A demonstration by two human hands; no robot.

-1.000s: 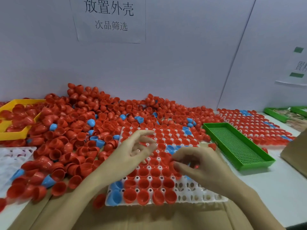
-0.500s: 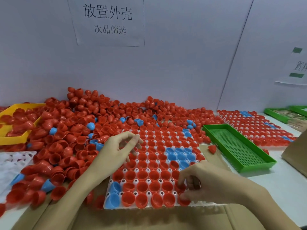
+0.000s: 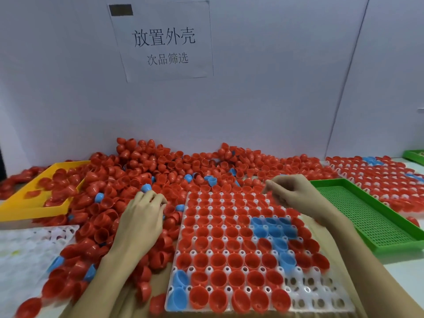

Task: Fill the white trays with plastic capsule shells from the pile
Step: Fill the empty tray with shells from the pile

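The head camera looked down over a bench heaped with shells. At far left sat a yellow tray (image 3: pixel 21 208) holding loose red shells, and in front of it an unfilled white tray (image 3: pixel 20 253). The pile (image 3: pixel 142 177) of red and a few blue capsule shells spread from there along the wall. The left hand (image 3: pixel 140 222) lay on the pile, knuckles up, fingers curled down among the shells; whether they had closed on one could not be told. Beside it lay the working white tray (image 3: pixel 319 294), nearly full of red shells (image 3: pixel 216 234) sitting mouth-up with a patch of blue shells (image 3: pixel 273 230), and only a few sockets bare at its near right corner. The right hand (image 3: pixel 296 193) hovered over the tray's far right corner, fingers bent with their tips drawn together; nothing could be made out between them. Further right came a green mesh tray (image 3: pixel 367 214), then another filled white tray (image 3: pixel 378 177).

The shells looked thin, light and smooth, likely to skid or nest together; I judged a rim pinch between thumb and forefinger the best hold, rounded end down.

The sign (image 3: pixel 163 40) on the wall read 放置外壳, and beneath it 次品筛选.
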